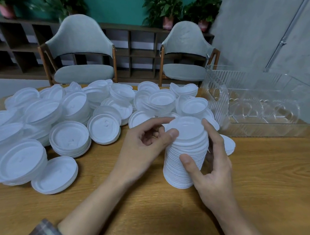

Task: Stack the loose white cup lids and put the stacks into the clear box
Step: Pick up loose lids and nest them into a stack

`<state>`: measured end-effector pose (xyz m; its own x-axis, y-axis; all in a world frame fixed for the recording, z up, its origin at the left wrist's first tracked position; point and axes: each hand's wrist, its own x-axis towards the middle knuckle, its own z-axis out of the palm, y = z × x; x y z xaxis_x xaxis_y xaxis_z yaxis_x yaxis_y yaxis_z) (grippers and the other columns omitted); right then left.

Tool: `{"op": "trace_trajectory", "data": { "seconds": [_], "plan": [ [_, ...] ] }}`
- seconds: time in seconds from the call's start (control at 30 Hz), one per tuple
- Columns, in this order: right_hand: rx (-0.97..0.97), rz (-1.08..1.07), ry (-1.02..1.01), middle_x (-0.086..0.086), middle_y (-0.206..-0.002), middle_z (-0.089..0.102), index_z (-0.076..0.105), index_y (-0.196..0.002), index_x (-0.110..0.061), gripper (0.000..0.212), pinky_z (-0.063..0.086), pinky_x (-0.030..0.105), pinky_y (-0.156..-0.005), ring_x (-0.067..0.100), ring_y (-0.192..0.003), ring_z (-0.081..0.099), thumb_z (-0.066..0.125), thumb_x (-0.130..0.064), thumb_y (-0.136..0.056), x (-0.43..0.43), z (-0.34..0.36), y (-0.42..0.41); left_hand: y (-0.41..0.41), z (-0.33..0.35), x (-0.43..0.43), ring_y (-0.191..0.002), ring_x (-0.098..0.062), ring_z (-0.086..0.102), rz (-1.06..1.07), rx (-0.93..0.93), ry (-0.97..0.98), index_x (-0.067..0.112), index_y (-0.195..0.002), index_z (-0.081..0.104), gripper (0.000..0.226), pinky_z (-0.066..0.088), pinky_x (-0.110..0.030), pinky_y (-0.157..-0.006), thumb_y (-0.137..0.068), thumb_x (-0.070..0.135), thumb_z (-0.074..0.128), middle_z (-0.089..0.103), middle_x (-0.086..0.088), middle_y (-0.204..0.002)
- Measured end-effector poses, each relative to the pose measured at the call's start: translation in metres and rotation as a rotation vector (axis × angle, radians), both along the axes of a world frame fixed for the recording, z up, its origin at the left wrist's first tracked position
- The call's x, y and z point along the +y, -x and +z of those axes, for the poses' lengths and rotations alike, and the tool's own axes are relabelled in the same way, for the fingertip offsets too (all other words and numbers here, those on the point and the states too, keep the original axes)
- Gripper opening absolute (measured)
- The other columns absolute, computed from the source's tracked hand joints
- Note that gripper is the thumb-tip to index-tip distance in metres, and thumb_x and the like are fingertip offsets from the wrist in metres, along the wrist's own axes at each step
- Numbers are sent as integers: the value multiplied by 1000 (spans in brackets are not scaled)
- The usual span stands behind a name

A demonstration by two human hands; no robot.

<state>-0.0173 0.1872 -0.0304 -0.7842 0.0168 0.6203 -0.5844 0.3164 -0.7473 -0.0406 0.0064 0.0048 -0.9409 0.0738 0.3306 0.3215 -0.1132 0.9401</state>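
lid stack (173, 167) | left hand (140, 154), right hand (215, 169) grip it | loose lids (69, 139) left | clear box (216, 106) behind

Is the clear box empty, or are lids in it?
Empty: no white lids show through the box walls; the stack stands outside on the table.

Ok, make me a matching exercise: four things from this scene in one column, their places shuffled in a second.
Things
1. tall lid stack
2. clear box
3. loose lids
4. potted plants

Places
A. on the shelf at the back
B. gripped upright by the left hand and right hand
C. heaped over the left side of the table
D. on the table's far right

Pairs: 1-B, 2-D, 3-C, 4-A
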Motion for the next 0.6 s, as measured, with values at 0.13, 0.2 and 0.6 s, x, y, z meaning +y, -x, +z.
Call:
{"op": "trace_trajectory", "data": {
  "seconds": [0.13,0.2,0.6],
  "plan": [
    [-16,21,33,-11,-145,57,42,-148,-37,71,54,41,-104,17,-133,59,75,-47,-86,-1,3,-2,-1,0,2,-84,-12,56,20,68,76,26,-116,78,39,49,-27,-78,-82,43,80,61,-4,-90],
    [-21,31,54,-11,-143,59,43,-145,-37,69,55,36,-102,17,-131,61,76,-46,-85,-2,3,-4,-1,-1,2,-92,-12,62,28,93,109,29,-118,77,42,51,-28,-80,-79,47,80,65,-5,-101],
    [-54,48,97,-14,-139,61,44,-138,-50,70,55,30,-101,16,-130,62,78,-66,-80,-3,7,-8,-6,-1,3,-126,-11,64,-139,19,153,22,-136,64,52,54,-29,-100,-87,23,81,70,6,-131]
  ]
}}
